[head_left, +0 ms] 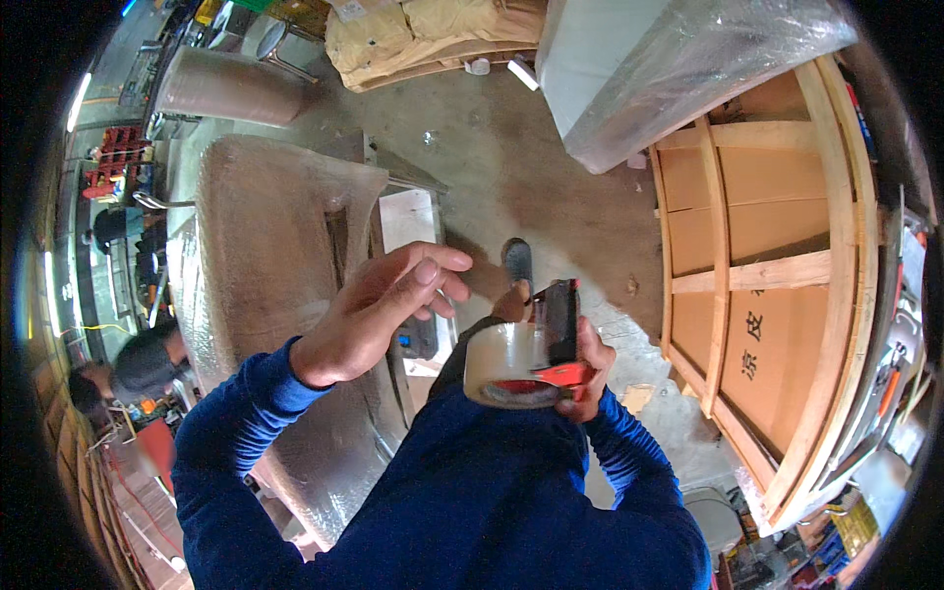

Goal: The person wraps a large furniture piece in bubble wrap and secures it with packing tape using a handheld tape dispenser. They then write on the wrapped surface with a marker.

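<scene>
One tape dispenser (558,339) sits just below the frame's centre, grasped by the fingers of the right hand (590,366), presumably leaving its roll (500,356) free; the left hand (383,310) (fingers loosely curled, seemingly empty) hovers before the plastic-wrapped item (261,236) at left.

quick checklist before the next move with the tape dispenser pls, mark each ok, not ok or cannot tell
1. Right hand gripping the tape dispenser: ok.
2. Roll of clear tape seated on the dispenser: ok, it looks mounted.
3. Left hand free: ok, it holds nothing.
4. Free tape end ready to grab: cannot tell, no clear end shows.
5. Dispenser against the plastic-wrapped item on the left: not ok, it is held apart from it.
</scene>
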Available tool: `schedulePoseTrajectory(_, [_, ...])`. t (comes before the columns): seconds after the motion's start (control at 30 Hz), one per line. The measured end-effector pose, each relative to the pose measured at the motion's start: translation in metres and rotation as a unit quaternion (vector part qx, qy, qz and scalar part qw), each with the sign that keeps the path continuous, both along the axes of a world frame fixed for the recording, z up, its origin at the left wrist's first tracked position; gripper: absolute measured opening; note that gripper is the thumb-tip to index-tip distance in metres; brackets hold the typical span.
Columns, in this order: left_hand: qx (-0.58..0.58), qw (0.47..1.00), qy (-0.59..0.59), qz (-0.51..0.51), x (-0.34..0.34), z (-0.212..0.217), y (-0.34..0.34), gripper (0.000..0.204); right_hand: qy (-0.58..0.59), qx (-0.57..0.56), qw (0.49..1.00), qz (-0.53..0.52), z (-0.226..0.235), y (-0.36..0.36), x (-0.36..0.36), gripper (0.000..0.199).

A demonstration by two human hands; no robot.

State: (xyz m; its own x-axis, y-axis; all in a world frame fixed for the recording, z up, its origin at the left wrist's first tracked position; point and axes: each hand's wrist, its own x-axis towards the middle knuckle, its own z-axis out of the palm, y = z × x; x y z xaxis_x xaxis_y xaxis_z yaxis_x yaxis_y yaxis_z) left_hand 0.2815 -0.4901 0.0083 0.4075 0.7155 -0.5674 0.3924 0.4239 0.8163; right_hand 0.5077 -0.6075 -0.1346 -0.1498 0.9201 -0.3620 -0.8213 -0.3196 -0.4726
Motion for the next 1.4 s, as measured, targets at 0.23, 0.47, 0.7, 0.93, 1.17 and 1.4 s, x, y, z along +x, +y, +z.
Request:
schedulePoseTrajectory(0.23, [0.030, 0.999, -0.023, 0.003, 0.009, 0.009, -0.001, 0.063, -0.056, 0.221, 0.974, 0.011, -0.015, 0.004, 0.011, 0.104])
schedulePoseTrajectory(0.47, [-0.048, 0.996, -0.059, 0.039, 0.026, 0.018, -0.012, 0.049, -0.268, 0.261, 0.925, 0.063, -0.037, 0.001, 0.011, 0.091])
schedulePoseTrajectory(0.7, [-0.058, 0.998, 0.007, 0.035, 0.026, 0.009, -0.017, 0.026, -0.413, 0.481, 0.773, 0.033, -0.022, 0.023, 0.022, 0.100])
schedulePoseTrajectory(0.93, [0.083, 0.970, 0.225, -0.037, 0.001, -0.034, 0.003, 0.017, -0.465, 0.417, 0.774, 0.100, -0.022, 0.029, 0.000, 0.094])
schedulePoseTrajectory(1.17, [0.313, 0.660, 0.549, -0.406, -0.084, -0.072, 0.245, 0.028, -0.235, 0.126, 0.937, 0.225, -0.045, 0.084, -0.119, 0.074])
schedulePoseTrajectory(1.4, [0.129, 0.514, 0.651, -0.543, -0.178, -0.100, 0.283, 0.027, -0.124, 0.117, 0.939, 0.300, -0.026, 0.110, -0.175, 0.066])
